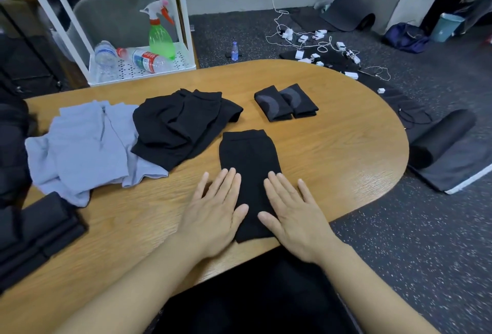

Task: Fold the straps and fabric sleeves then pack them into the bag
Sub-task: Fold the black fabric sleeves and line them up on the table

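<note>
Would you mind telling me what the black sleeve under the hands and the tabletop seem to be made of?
Black sleeve: apparently soft, matte knit fabric; it lies limp and flat, with a banded hem. Tabletop: wood or wood-look laminate, judging by its visible grain and light sheen.

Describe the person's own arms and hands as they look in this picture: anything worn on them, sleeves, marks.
Both arms are bare from the bottom edge of the picture up to the wrists; no sleeve shows. The left hand and right hand wear no gloves, and no ring, watch or band is visible on either. No marks can be made out. Nails look short and unpainted.
</note>
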{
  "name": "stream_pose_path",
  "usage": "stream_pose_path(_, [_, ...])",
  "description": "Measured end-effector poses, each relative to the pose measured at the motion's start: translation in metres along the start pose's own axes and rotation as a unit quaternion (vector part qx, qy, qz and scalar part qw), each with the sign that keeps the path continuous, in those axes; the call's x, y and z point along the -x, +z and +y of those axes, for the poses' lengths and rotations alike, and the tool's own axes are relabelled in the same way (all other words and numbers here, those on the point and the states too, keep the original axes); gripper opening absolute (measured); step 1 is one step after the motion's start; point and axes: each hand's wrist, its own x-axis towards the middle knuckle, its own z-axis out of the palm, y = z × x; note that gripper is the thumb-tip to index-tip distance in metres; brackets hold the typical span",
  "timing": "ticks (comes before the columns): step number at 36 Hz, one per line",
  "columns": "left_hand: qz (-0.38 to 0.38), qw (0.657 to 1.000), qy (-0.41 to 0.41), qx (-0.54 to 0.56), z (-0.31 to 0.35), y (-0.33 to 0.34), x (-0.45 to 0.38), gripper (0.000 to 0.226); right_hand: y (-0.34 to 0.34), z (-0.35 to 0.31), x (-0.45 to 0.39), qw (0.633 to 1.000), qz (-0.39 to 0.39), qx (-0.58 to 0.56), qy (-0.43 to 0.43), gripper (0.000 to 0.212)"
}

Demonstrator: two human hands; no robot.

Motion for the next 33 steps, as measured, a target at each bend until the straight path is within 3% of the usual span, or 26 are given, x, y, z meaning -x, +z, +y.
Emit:
stream_pose_path(7, [-0.009,1.000,-0.010,-0.021,-0.012,-0.006,0.002,0.086,-0.006,0.016,0.007,0.999,-0.022,0.033,0.031,0.095])
stream_pose_path(10, [0.018,1.000,-0.008,-0.020,-0.017,-0.008,0.003,0.087,-0.006,0.016,0.006,0.999,-0.011,-0.016,0.038,0.095])
stream_pose_path(15, [0.136,0.979,0.092,0.117,-0.019,-0.017,0.012,0.056,-0.013,0.013,0.011,0.987,0.081,-0.135,0.035,0.080])
stream_pose_path(18, [0.116,0.971,0.163,0.134,-0.012,-0.021,0.018,0.049,-0.016,0.008,0.014,0.981,0.120,-0.149,0.006,0.071])
stream_pose_path(25, [0.130,0.967,0.182,0.123,-0.010,-0.015,0.013,0.031,-0.014,0.002,0.025,0.985,0.099,-0.135,-0.039,0.068])
stream_pose_path(29, [0.169,0.962,0.136,0.166,-0.008,-0.014,0.010,0.024,-0.008,0.003,0.029,0.987,0.085,-0.130,-0.046,0.076])
stream_pose_path(33, [0.166,0.939,0.016,0.302,-0.002,-0.013,0.007,0.018,-0.007,0.004,0.020,0.962,0.170,-0.212,0.033,0.048])
